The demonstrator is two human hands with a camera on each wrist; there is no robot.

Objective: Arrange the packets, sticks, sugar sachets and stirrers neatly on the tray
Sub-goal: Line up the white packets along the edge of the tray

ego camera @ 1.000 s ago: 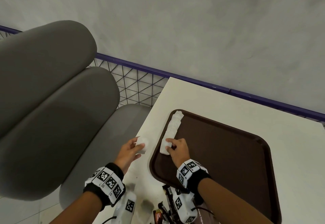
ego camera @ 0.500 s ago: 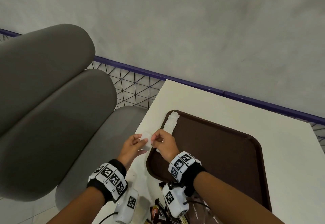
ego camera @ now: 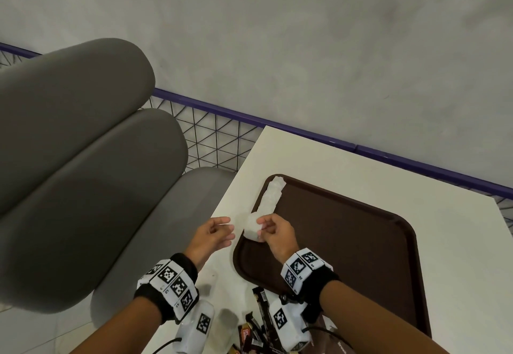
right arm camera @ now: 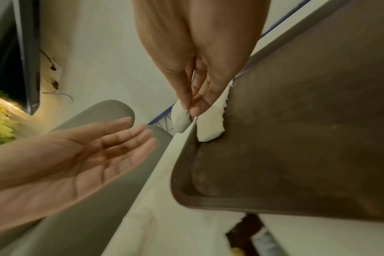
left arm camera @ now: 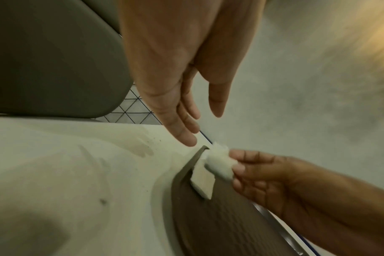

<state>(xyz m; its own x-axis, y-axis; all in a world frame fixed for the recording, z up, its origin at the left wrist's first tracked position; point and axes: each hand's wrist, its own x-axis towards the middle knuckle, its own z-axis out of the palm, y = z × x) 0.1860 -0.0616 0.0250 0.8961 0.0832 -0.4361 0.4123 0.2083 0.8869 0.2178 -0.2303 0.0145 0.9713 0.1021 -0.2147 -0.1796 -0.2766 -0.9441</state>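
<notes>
the sugar sachet [ego camera: 252, 229] has passed from the left hand [ego camera: 211, 238] to the right hand [ego camera: 274, 235] within the last second; the left hand, fingers now straight and apart, holds nothing and hovers over the table [ego camera: 319, 156] just off the tray's left edge. the right thumb and fingertips pinch the sachet above the tray [ego camera: 361, 256] near its front-left corner, at the near end of the row of white sachets [ego camera: 270, 195] lying along the left rim. judged step: adding it to that row. the sachet is small, white, crinkled and soft-looking.
</notes>
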